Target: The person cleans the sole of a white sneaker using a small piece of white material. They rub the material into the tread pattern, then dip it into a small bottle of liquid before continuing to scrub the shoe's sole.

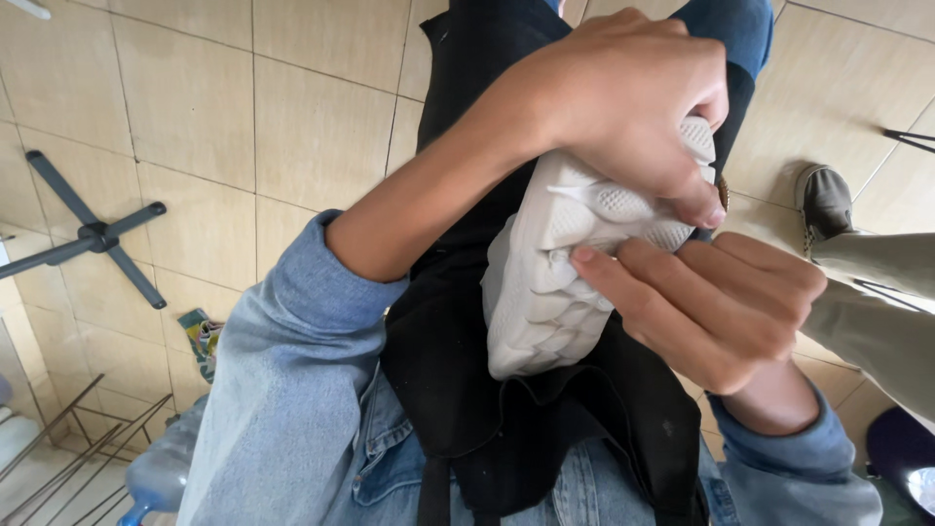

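Tan tiled floor (195, 107) all round. Dark chair base (97, 234) w/ spokes at 9 o'clock. Colourful wrapper (203, 341) on tiles, approx 8. Clear plastic bottle (161, 468) at 7, nr metal rack bars (58, 448). Another person's grey shoe (823, 200) at 3.

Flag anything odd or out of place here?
Nothing damaged or spilled. Left hand and right hand grip a white shoe over a black apron. A colourful wrapper lies loose on the floor.
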